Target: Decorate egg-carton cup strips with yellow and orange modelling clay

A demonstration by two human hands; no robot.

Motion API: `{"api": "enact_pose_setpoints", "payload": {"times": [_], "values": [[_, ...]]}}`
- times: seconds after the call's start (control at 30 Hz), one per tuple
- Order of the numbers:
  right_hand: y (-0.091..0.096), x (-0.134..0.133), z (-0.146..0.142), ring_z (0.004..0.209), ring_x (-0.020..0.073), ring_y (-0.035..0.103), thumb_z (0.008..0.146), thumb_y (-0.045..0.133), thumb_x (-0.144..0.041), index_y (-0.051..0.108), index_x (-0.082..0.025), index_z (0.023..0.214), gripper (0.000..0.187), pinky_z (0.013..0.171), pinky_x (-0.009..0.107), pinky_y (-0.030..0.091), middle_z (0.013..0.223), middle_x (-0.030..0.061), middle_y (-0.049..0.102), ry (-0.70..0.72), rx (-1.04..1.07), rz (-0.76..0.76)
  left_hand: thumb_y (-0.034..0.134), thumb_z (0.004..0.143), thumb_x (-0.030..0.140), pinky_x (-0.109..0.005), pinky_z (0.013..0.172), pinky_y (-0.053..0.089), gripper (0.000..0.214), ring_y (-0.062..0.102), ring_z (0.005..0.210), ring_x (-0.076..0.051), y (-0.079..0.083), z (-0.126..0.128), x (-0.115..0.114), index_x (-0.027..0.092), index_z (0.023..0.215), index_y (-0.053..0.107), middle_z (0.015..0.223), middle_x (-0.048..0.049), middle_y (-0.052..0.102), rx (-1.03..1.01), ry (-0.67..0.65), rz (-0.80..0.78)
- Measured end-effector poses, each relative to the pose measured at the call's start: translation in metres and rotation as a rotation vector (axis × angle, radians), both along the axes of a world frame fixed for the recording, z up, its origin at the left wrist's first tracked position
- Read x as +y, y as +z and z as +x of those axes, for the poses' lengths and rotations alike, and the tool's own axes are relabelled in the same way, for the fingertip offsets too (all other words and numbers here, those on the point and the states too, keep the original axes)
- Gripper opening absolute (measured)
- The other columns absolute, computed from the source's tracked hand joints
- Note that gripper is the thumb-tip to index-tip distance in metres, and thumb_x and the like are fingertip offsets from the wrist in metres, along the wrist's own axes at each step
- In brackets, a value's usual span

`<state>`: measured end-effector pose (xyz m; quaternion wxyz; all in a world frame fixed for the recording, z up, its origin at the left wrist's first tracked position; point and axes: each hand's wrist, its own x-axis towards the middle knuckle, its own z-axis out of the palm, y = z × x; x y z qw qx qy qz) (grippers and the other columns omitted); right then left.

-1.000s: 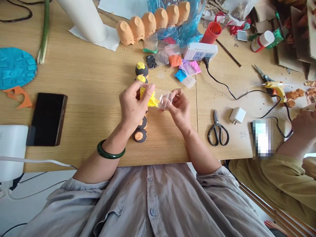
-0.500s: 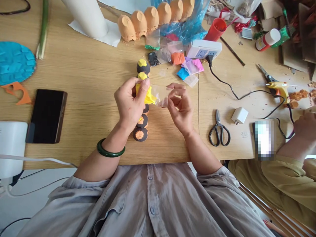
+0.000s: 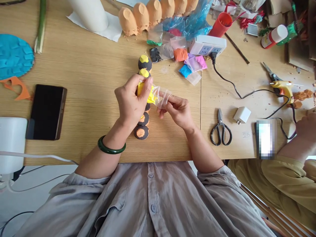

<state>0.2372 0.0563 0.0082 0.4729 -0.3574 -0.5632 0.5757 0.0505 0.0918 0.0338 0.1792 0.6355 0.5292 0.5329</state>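
My left hand [image 3: 134, 95] is closed around a small clear plastic bag [image 3: 163, 97] with yellow modelling clay [image 3: 148, 93] in it, the thumb pressing on top. From the other side my right hand [image 3: 179, 110] meets the open end of the bag; its index finger reaches into the plastic, and the thumb lies against the film. Beneath the hands runs a row of dark-coated egg-carton cups [image 3: 141, 132]. The far cups carry yellow clay on their tops, while the nearest shows an orange top. My hands hide the middle of the row.
Small bags of coloured clay [image 3: 180, 54] lie beyond my hands, near a power strip [image 3: 207, 45]. Scissors [image 3: 220, 128], a white charger [image 3: 242, 115] and a glue gun [image 3: 283, 89] are to the right. A black phone [image 3: 46, 112] lies left. Another person's arm [image 3: 302, 133] rests at far right.
My right hand has moved lower and turned, its index finger now inside the bag's open end. The left hand keeps its hold on the bag. The view has shifted slightly.
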Motion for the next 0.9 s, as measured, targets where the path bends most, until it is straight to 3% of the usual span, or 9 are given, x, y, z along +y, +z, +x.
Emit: {"api": "enact_pose_setpoints", "payload": {"times": [0.1, 0.23, 0.4, 0.5, 0.63, 0.9], "values": [[0.010, -0.004, -0.010, 0.066, 0.0119, 0.075, 0.099, 0.083, -0.075, 0.085, -0.020, 0.125, 0.060, 0.071, 0.027, 0.071, 0.087, 0.0002, 0.084, -0.006, 0.045, -0.075, 0.071, 0.113, 0.058, -0.035, 0.066, 0.051, 0.037, 0.071, 0.069, -0.019, 0.001, 0.002, -0.002, 0.029, 0.089, 0.071, 0.073, 0.0012, 0.072, 0.003, 0.025, -0.041], [0.019, -0.014, -0.023, 0.067, 0.0140, 0.074, 0.091, 0.090, -0.076, 0.083, -0.019, 0.110, 0.060, 0.072, 0.029, 0.071, 0.084, 0.0013, 0.084, -0.072, 0.073, -0.127, 0.059, 0.117, 0.069, -0.038, 0.064, 0.046, 0.054, 0.067, 0.065, -0.017, 0.006, 0.007, -0.006, 0.027, 0.083, 0.067, 0.073, -0.0002, 0.073, 0.013, 0.054, 0.029], [0.017, -0.028, -0.031, 0.069, 0.0152, 0.076, 0.104, 0.081, -0.067, 0.087, -0.019, 0.120, 0.050, 0.075, 0.032, 0.071, 0.092, 0.0047, 0.086, -0.193, -0.055, 0.055, 0.049, 0.114, 0.086, -0.038, 0.064, 0.037, 0.071, 0.055, 0.061, -0.013, -0.002, 0.007, -0.001, 0.025, 0.082, 0.063, 0.067, 0.0010, 0.066, -0.040, 0.045, 0.056], [0.010, -0.032, -0.035, 0.067, 0.0152, 0.074, 0.110, 0.073, -0.066, 0.089, -0.021, 0.121, 0.049, 0.075, 0.033, 0.070, 0.097, 0.0064, 0.087, -0.264, -0.165, 0.186, 0.048, 0.112, 0.090, -0.038, 0.067, 0.038, 0.072, 0.060, 0.069, -0.014, -0.010, 0.004, 0.003, 0.024, 0.087, 0.064, 0.070, 0.0007, 0.066, -0.049, -0.001, -0.020], [0.002, -0.032, -0.039, 0.066, 0.0165, 0.073, 0.110, 0.070, -0.069, 0.088, -0.020, 0.116, 0.053, 0.072, 0.033, 0.067, 0.084, 0.0049, 0.082, -0.382, -0.249, 0.264, 0.044, 0.112, 0.092, -0.040, 0.068, 0.039, 0.074, 0.067, 0.075, -0.015, -0.012, 0.005, 0.002, 0.025, 0.091, 0.067, 0.073, -0.0003, 0.069, -0.036, -0.029, -0.079], [0.011, -0.034, -0.042, 0.065, 0.0157, 0.074, 0.102, 0.076, -0.078, 0.082, -0.020, 0.110, 0.058, 0.072, 0.032, 0.069, 0.081, 0.0020, 0.080, -0.271, -0.138, 0.097, 0.033, 0.109, 0.099, -0.041, 0.069, 0.041, 0.085, 0.072, 0.084, -0.019, -0.014, 0.013, 0.002, 0.023, 0.086, 0.065, 0.072, -0.0027, 0.067, -0.043, -0.028, -0.122]]}}
